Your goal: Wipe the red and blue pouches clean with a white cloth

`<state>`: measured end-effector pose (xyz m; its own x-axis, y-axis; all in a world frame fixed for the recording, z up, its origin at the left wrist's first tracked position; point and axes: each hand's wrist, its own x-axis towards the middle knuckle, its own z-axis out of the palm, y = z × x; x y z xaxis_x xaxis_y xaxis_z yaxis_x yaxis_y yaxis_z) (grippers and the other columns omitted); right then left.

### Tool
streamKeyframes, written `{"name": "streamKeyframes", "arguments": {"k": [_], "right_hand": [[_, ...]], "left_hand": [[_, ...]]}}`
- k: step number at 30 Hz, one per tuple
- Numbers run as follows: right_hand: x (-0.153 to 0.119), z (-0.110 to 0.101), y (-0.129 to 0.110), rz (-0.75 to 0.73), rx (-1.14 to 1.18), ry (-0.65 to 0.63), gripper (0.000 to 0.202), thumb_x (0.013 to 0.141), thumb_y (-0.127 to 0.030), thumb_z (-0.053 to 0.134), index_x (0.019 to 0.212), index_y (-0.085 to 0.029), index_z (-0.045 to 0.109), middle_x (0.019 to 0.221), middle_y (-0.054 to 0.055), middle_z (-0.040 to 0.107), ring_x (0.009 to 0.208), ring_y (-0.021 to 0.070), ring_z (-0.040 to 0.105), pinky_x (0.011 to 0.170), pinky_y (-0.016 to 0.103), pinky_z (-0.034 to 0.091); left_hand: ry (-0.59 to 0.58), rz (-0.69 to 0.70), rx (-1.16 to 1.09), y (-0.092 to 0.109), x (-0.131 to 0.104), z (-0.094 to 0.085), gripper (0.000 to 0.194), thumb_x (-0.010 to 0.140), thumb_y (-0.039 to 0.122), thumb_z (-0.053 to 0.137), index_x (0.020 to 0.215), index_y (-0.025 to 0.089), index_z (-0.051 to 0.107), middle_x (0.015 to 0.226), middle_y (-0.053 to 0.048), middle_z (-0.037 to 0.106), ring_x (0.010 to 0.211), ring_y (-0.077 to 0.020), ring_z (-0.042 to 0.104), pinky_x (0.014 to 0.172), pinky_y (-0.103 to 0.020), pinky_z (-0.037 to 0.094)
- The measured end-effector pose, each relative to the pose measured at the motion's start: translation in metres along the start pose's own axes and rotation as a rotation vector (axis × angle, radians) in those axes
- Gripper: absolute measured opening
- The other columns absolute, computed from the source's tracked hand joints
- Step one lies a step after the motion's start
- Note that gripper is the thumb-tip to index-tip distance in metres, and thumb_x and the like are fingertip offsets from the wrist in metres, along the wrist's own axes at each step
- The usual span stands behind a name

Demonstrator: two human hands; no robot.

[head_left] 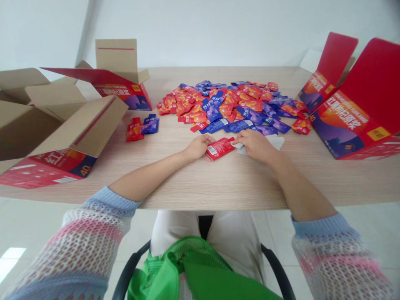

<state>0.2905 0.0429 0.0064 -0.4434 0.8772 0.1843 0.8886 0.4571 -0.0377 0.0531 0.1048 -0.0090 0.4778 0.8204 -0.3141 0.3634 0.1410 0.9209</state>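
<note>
A red sachet (220,148) with a printed label and barcode lies low over the table, its left end gripped by my left hand (198,147). At the sachet's right end, my right hand (251,143) pinches a white tissue (276,142) against its tip. Part of the tissue is hidden under that hand. Just beyond both hands spreads a big heap of red and blue sachets (229,104). Off to the left, a red sachet (135,129) and a blue sachet (150,124) lie side by side, apart from the heap.
Open red cartons stand at both sides: a large one (67,164) at the front left, another (125,89) behind it, and more (353,114) on the right. The wooden table's front edge (215,204) runs close to my lap. A white wall (206,33) rises behind.
</note>
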Motion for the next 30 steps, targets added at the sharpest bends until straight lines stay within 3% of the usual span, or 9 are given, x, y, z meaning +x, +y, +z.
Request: {"name": "streamKeyframes", "arguments": {"k": [4, 8, 13, 16, 19, 23, 30], "right_hand": [[-0.001, 0.004, 0.011, -0.004, -0.029, 0.049, 0.042, 0.079, 0.002, 0.046, 0.103, -0.019, 0.074, 0.102, 0.009, 0.064, 0.098, 0.0244, 0.052, 0.082, 0.036, 0.039], [0.001, 0.005, 0.007, -0.037, 0.069, 0.201, 0.045, 0.08, 0.001, 0.042, 0.108, -0.017, 0.073, 0.104, 0.012, 0.062, 0.1, 0.0255, 0.052, 0.086, 0.039, 0.041], [0.006, 0.005, -0.034, -0.163, 0.314, 0.398, 0.054, 0.087, -0.003, 0.036, 0.13, -0.023, 0.061, 0.116, 0.01, 0.057, 0.11, 0.0233, 0.052, 0.095, 0.041, 0.043], [0.012, 0.012, -0.062, -0.225, 0.387, 0.345, 0.052, 0.09, -0.006, 0.037, 0.134, -0.025, 0.057, 0.117, 0.01, 0.057, 0.111, 0.0221, 0.052, 0.094, 0.04, 0.044], [0.018, 0.02, -0.074, -0.223, 0.346, 0.291, 0.043, 0.088, -0.007, 0.045, 0.122, -0.023, 0.065, 0.11, 0.01, 0.06, 0.106, 0.024, 0.054, 0.089, 0.041, 0.045], [0.021, 0.024, -0.057, -0.191, 0.278, 0.281, 0.039, 0.083, -0.004, 0.048, 0.107, -0.022, 0.072, 0.101, 0.008, 0.063, 0.098, 0.0233, 0.056, 0.086, 0.039, 0.044], [0.021, 0.026, -0.003, 0.061, 0.011, 0.194, 0.039, 0.086, -0.007, 0.046, 0.112, -0.019, 0.073, 0.101, 0.011, 0.062, 0.097, 0.0257, 0.053, 0.081, 0.037, 0.043]], "left_hand": [[-0.019, -0.02, -0.011, -0.001, 0.001, -0.001, 0.028, 0.09, 0.011, 0.042, 0.113, 0.013, 0.059, 0.067, -0.001, 0.068, 0.05, -0.012, 0.063, 0.052, -0.023, 0.054], [-0.034, 0.013, -0.046, 0.0, -0.002, 0.0, 0.029, 0.088, 0.005, 0.039, 0.105, 0.012, 0.061, 0.067, -0.001, 0.068, 0.048, -0.0116, 0.061, 0.05, -0.023, 0.053], [-0.023, 0.053, -0.053, 0.001, -0.004, 0.0, 0.032, 0.085, 0.0, 0.036, 0.1, 0.011, 0.061, 0.061, 0.001, 0.063, 0.047, -0.0127, 0.061, 0.047, -0.022, 0.052], [-0.034, 0.085, -0.086, -0.001, -0.003, 0.0, 0.032, 0.079, -0.004, 0.037, 0.096, 0.01, 0.06, 0.06, 0.001, 0.062, 0.047, -0.0122, 0.06, 0.049, -0.022, 0.051], [-0.039, 0.137, -0.118, -0.003, -0.001, -0.001, 0.033, 0.074, -0.007, 0.038, 0.089, 0.01, 0.061, 0.06, 0.001, 0.062, 0.046, -0.0096, 0.059, 0.049, -0.018, 0.048], [-0.03, 0.081, -0.101, -0.002, -0.001, 0.0, 0.036, 0.076, -0.005, 0.037, 0.098, 0.011, 0.061, 0.06, 0.001, 0.063, 0.046, -0.0124, 0.062, 0.046, -0.02, 0.049], [-0.051, 0.005, -0.04, 0.001, -0.002, 0.001, 0.036, 0.089, 0.004, 0.031, 0.111, 0.009, 0.059, 0.054, -0.003, 0.063, 0.044, -0.0154, 0.063, 0.045, -0.022, 0.052]]}}
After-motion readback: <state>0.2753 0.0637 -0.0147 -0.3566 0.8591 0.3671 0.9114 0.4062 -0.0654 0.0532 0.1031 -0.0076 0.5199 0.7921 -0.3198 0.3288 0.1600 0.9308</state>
